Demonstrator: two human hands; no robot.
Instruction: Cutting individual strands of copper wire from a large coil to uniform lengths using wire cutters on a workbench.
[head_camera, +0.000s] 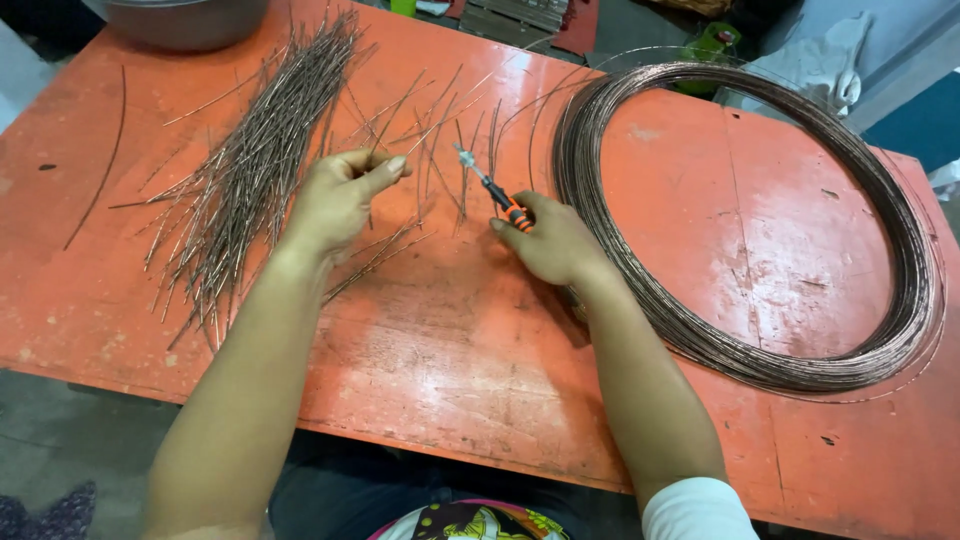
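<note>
my left hand (335, 200) pinches a few cut wire pieces (250, 160) from the pile just beyond its fingertips; my right hand (550, 240) grips small cutters (497, 193), the wire coil (760, 230) beside it. i judge i'm gathering pieces; next calls for aligning ends at the blades

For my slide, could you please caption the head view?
Left hand pinches cut wire pieces while right hand holds orange-handled cutters beside a wire coil on an orange table.
</note>
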